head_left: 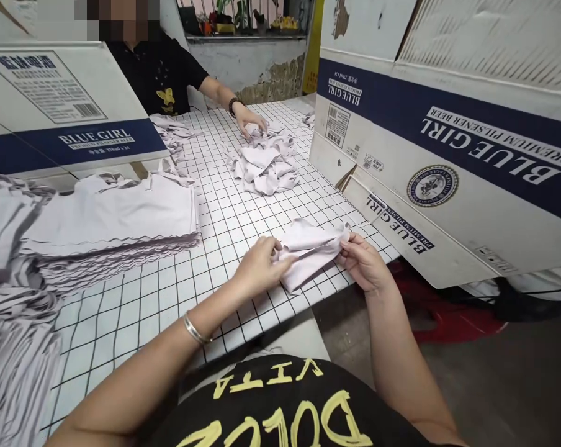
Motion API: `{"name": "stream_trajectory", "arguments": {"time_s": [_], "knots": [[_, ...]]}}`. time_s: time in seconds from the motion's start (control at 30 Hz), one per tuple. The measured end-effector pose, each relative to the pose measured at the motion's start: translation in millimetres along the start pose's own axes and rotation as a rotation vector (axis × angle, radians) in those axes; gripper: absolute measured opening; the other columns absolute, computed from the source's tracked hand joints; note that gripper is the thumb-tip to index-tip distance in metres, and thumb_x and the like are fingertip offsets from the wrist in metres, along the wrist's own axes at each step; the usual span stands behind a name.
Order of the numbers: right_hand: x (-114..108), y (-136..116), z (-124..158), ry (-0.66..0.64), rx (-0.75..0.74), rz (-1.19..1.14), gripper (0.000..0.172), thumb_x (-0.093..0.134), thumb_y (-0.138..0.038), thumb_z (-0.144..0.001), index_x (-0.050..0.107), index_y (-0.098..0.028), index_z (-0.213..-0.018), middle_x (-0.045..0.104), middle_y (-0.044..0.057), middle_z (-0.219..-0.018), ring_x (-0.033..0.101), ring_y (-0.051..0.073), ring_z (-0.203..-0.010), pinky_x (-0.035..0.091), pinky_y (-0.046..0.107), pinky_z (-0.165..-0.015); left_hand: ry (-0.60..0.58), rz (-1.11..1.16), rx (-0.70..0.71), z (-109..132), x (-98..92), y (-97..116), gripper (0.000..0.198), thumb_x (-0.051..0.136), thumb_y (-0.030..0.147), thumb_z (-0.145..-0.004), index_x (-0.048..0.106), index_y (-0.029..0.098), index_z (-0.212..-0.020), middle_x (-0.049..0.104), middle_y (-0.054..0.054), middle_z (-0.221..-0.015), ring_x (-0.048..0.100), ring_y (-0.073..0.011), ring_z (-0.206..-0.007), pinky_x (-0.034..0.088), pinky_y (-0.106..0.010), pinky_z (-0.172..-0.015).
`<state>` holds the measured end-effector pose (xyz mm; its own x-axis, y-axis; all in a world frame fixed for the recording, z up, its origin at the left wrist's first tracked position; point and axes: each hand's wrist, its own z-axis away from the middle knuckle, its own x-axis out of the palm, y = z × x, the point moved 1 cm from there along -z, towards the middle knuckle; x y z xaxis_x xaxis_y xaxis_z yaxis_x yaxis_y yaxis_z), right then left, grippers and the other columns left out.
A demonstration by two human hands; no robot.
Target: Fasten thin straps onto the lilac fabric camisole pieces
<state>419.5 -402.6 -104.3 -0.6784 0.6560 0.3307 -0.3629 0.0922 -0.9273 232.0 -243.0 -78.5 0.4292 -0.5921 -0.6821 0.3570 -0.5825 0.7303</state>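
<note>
A pale lilac-white piece of fabric lies partly folded near the front edge of the table, spread between my two hands. My left hand is closed on its left end, the thumb lying over the cloth and the fingers curled at the edge. At the right end, my right hand pinches a corner between thumb and fingers. Beyond them sits a loose heap of similar fabric pieces. A neat stack of the same fabric stands to the left.
Across the grid-patterned table, a co-worker's hand touches the heap. One beer carton stands behind the stack; a large carton borders the right side. More folded fabric fills the near left.
</note>
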Motion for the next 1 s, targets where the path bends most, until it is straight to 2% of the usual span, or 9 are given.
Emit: {"name": "stream_trajectory", "arguments": {"time_s": [0.13, 0.33, 0.43, 0.53, 0.6, 0.7, 0.77, 0.87, 1.0], "knots": [[-11.3, 4.2, 6.7, 0.039, -0.006, 0.047, 0.022, 0.072, -0.034, -0.074, 0.058, -0.024, -0.088, 0.068, 0.001, -0.086, 0.063, 0.016, -0.077, 0.053, 0.030, -0.073, -0.006, -0.151, 0.126, 7.5, 30.6, -14.7, 0.015, 0.051, 0.030, -0.086, 0.059, 0.018, -0.081, 0.059, -0.009, -0.093, 0.054, -0.0244, -0.090, 0.044, -0.040, -0.080], [-9.3, -11.1, -9.2, 0.101, -0.101, -0.017, 0.023, 0.070, -0.037, -0.071, 0.057, -0.024, -0.086, 0.068, 0.002, -0.090, 0.064, 0.021, -0.093, 0.055, 0.031, -0.076, -0.226, 0.661, -0.116, -24.9, 1.5, 0.6, 0.022, 0.041, 0.032, -0.087, 0.054, 0.015, -0.082, 0.068, -0.011, -0.088, 0.063, -0.0211, -0.087, 0.048, -0.037, -0.081], [6.1, -22.0, -13.5, 0.048, -0.090, -0.037, 0.024, 0.067, -0.038, -0.072, 0.058, -0.024, -0.089, 0.069, 0.003, -0.090, 0.064, 0.025, -0.097, 0.056, 0.034, -0.075, -0.199, 0.496, -0.043, -30.2, 8.1, 12.9, 0.027, 0.059, 0.041, -0.077, 0.059, 0.016, -0.087, 0.068, -0.009, -0.093, 0.061, -0.0222, -0.089, 0.047, -0.036, -0.080], [19.8, -36.6, -15.7, 0.003, -0.089, 0.000, 0.026, 0.064, -0.043, -0.074, 0.058, -0.023, -0.089, 0.069, 0.005, -0.088, 0.065, 0.027, -0.098, 0.056, 0.036, -0.071, -0.194, 0.319, 0.068, -32.3, 25.8, 19.0, 0.018, 0.066, 0.035, -0.069, 0.063, 0.019, -0.076, 0.066, -0.007, -0.091, 0.059, -0.0226, -0.091, 0.045, -0.034, -0.079], [22.3, -48.0, -20.8, 0.020, -0.114, 0.009, 0.026, 0.063, -0.045, -0.075, 0.057, -0.022, -0.088, 0.069, 0.005, -0.088, 0.065, 0.027, -0.098, 0.056, 0.035, -0.071, -0.249, 0.476, 0.013, -39.1, 26.3, 18.7, 0.014, 0.057, 0.031, -0.073, 0.060, 0.018, -0.070, 0.066, -0.007, -0.084, 0.060, -0.0210, -0.085, 0.046, -0.033, -0.077], [17.0, -59.1, -34.5, 0.056, -0.174, -0.028, 0.026, 0.065, -0.042, -0.074, 0.055, -0.023, -0.088, 0.068, 0.004, -0.091, 0.065, 0.022, -0.094, 0.056, 0.033, -0.076, -0.327, 0.756, -0.170, -58.0, 3.9, 9.8, 0.016, 0.047, 0.029, -0.076, 0.057, 0.016, -0.075, 0.067, -0.010, -0.082, 0.060, -0.0187, -0.072, 0.047, -0.034, -0.071], [9.4, -56.3, -43.4, 0.110, -0.189, 0.029, 0.030, 0.070, -0.039, -0.072, 0.054, -0.023, -0.092, 0.067, 0.003, -0.093, 0.065, 0.019, -0.090, 0.055, 0.032, -0.079, -0.159, 0.631, -0.257, -70.3, -16.7, -4.0, 0.015, 0.051, 0.028, -0.075, 0.057, 0.015, -0.081, 0.066, -0.010, -0.085, 0.059, -0.0181, -0.072, 0.046, -0.033, -0.071], [-4.5, -36.3, -48.8, 0.253, -0.224, 0.300, 0.037, 0.074, -0.037, -0.069, 0.055, -0.021, -0.096, 0.065, 0.003, -0.090, 0.063, 0.016, -0.083, 0.052, 0.031, -0.079, 0.157, 0.161, -0.242, -76.9, -34.2, -27.1, 0.017, 0.057, 0.025, -0.074, 0.056, 0.017, -0.089, 0.063, -0.008, -0.094, 0.056, -0.0183, -0.080, 0.043, -0.032, -0.074], [-11.4, -1.8, -43.5, 0.231, -0.182, 0.634, 0.031, 0.066, -0.048, -0.074, 0.057, -0.019, -0.072, 0.056, 0.000, -0.067, 0.053, 0.014, -0.065, 0.047, 0.029, -0.068, 0.135, -0.093, -0.100, -69.8, -21.1, -31.7, 0.017, 0.052, 0.024, -0.079, 0.055, 0.018, -0.095, 0.062, -0.007, -0.099, 0.056, -0.0182, -0.084, 0.042, -0.031, -0.074]]}}
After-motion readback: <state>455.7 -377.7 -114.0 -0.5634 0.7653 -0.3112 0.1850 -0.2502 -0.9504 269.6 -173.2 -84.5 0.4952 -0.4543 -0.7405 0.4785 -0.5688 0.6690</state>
